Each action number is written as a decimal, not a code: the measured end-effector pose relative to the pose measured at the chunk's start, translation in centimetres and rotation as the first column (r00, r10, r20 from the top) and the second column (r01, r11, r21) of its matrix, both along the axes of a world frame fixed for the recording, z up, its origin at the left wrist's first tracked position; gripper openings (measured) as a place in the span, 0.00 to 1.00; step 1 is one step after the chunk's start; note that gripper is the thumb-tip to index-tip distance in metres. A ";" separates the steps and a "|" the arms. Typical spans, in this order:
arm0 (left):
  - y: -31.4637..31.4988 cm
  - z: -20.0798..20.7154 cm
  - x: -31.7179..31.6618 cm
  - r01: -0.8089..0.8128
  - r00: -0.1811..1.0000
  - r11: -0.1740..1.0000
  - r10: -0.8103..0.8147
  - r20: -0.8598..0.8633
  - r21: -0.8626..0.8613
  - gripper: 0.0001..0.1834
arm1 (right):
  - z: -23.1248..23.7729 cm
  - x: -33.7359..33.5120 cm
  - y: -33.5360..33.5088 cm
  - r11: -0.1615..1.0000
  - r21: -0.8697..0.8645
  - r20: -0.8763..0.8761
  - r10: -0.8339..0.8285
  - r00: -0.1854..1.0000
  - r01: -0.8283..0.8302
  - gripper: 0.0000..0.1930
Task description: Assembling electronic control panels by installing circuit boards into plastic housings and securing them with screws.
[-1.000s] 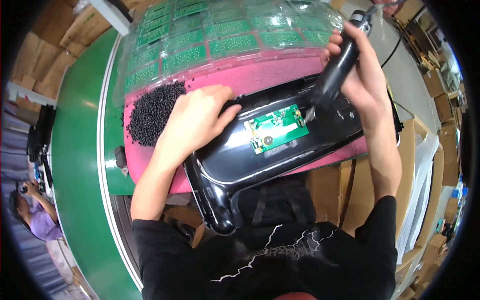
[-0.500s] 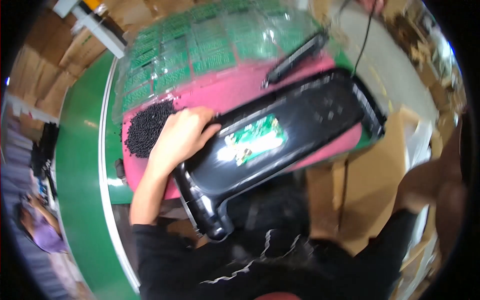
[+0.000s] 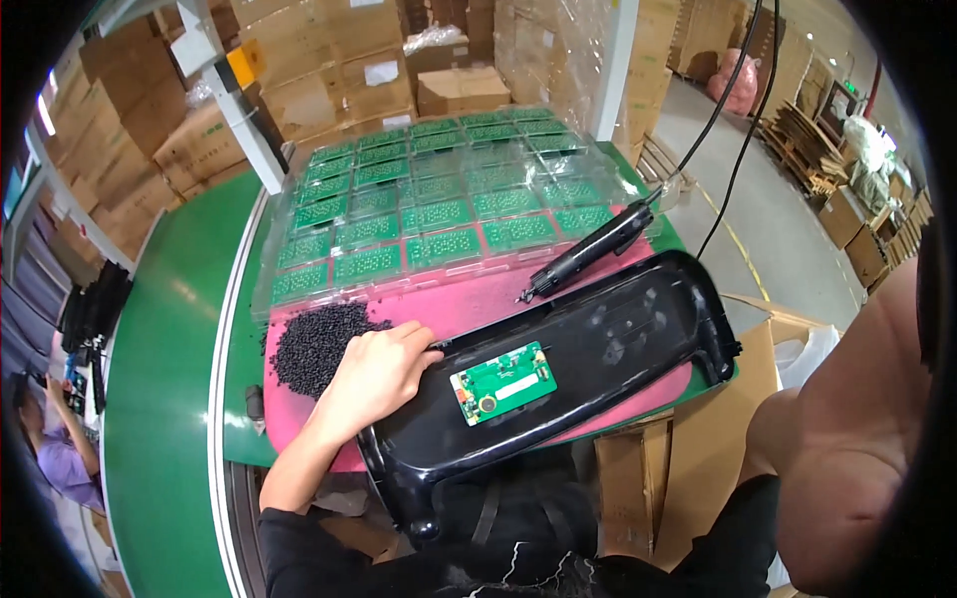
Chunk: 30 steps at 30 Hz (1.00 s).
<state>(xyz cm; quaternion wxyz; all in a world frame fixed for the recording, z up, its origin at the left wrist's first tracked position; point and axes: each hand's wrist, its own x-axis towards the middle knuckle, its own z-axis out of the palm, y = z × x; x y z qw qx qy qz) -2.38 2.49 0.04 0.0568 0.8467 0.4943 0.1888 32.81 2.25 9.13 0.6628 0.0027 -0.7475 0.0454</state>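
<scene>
My left hand (image 3: 384,371) lies at the upper left rim of a long black plastic housing (image 3: 608,349), its fingers bent closed against that edge. A green circuit board (image 3: 513,382) with small components sits loose-looking inside the housing, tilted a little. Beside my left hand is a heap of small black screw-like pieces (image 3: 324,344). Behind the housing, a black electric screwdriver (image 3: 598,249) lies slanted on the pink mat (image 3: 469,294), its bit pointing left. On the right my bare right arm (image 3: 837,439) is bent, with its hand out of the picture.
Clear plastic trays of green boards (image 3: 419,214) fill the table's far part. A green conveyor belt (image 3: 174,359) runs along the left, where a person in purple (image 3: 70,458) is at work. Cables (image 3: 733,110) hang at upper right. An open carton (image 3: 703,458) stands at lower right.
The view has tilted up, so the stacked cartons behind show and the table sits lower. My left hand stays at the housing's rim; my right arm fills more of the right side.
</scene>
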 end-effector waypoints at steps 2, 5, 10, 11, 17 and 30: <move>-0.7 2.9 1.7 0.058 0.995 0.997 -0.062 0.072 0.059 0.07 | 1.7 1.2 -1.3 0.994 0.059 -0.034 -0.088 0.996 0.090 0.33; -6.5 3.6 -0.6 -0.132 0.975 0.967 0.087 0.207 0.217 0.14 | -0.3 -1.5 0.6 0.996 0.088 -0.122 -0.005 0.993 0.015 0.33; -11.3 2.2 -7.1 -0.639 0.731 0.676 0.386 0.563 0.367 0.16 | 1.4 -1.2 -4.8 0.975 0.162 -0.248 -0.111 0.962 0.154 0.33; -15.2 -1.1 -11.6 -0.880 0.445 0.408 0.528 0.724 0.243 0.16 | -0.2 -3.8 -4.1 0.985 0.160 -0.278 -0.013 0.961 0.059 0.33; -16.9 0.0 -16.0 -0.752 -0.031 0.645 0.172 0.985 -0.137 0.15 | 0.0 0.5 0.7 0.927 0.169 -0.072 -0.327 0.942 0.335 0.31; -11.8 -7.8 -31.7 -0.629 0.749 0.361 0.516 0.415 0.688 0.37 | -14.6 31.3 -0.6 -0.013 -0.120 0.728 -0.681 0.079 0.993 0.27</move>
